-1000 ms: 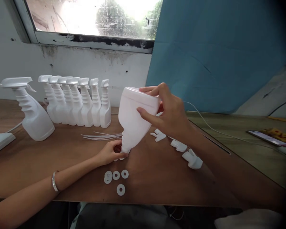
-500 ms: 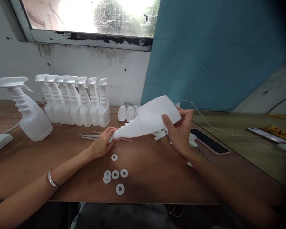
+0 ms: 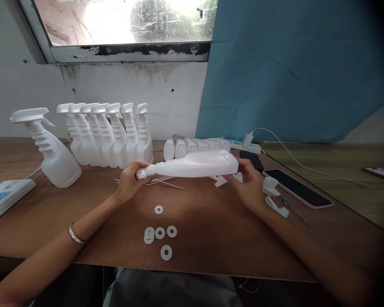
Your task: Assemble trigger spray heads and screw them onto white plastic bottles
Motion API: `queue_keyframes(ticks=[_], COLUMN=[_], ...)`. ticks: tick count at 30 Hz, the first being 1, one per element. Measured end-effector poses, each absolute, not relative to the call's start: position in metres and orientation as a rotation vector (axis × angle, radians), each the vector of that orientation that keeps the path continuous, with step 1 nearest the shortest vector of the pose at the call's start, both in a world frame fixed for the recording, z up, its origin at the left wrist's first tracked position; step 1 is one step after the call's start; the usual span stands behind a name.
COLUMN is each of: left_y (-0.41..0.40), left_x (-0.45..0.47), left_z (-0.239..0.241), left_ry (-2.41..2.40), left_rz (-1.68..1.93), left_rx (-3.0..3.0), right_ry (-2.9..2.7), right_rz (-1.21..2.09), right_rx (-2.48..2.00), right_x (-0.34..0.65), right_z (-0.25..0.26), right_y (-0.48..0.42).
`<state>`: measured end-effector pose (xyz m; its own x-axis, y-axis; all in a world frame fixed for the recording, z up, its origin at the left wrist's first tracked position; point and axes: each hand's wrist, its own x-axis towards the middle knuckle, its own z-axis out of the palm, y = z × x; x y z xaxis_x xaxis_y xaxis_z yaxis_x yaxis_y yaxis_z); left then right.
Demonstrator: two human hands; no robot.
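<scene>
I hold a white plastic bottle (image 3: 195, 165) lying level above the wooden table (image 3: 211, 238), with no spray head on it. My left hand (image 3: 129, 181) is closed around its ribbed neck, at the open mouth. My right hand (image 3: 248, 183) grips the wide base from below and behind. Thin white dip tubes (image 3: 166, 182) lie on the table just under the bottle. Several white washers (image 3: 161, 234) lie in front of my hands.
A row of several finished spray bottles (image 3: 109, 136) stands at the back left, one larger spray bottle (image 3: 53, 151) apart. Empty bottles (image 3: 185, 147) lie behind. Loose trigger heads (image 3: 275, 204), a phone (image 3: 296, 194), a power strip (image 3: 6, 198) and a white cable (image 3: 294, 160) are around.
The bottle went from neck-down and nearly upright on the table to lying level in the air. One washer now lies alone where the neck was pressed.
</scene>
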<state>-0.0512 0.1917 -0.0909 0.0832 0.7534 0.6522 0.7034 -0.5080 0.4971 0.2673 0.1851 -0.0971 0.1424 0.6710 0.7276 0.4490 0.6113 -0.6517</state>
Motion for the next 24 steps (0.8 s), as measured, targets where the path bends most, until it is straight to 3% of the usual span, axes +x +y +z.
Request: queue_keyframes(ticks=[6,12,24], left_y=[0.190,0.191,0.205], left_x=[-0.049,-0.045,-0.049], left_z=[-0.091,-0.091,-0.101], left_ry=[1.329,1.241,1.088], left_rz=[1.316,1.345,1.283], left_rx=[2.165,1.702,1.273], right_ry=[-1.350,-1.371,-1.615], right_rz=[0.441,0.550,0.318], right_rx=[-0.984,-0.912,-0.921], right_x=[0.267,0.264,0.265], right_z=[-0.102,-0.102,-0.098], right_y=[0.189,0.189,0.183])
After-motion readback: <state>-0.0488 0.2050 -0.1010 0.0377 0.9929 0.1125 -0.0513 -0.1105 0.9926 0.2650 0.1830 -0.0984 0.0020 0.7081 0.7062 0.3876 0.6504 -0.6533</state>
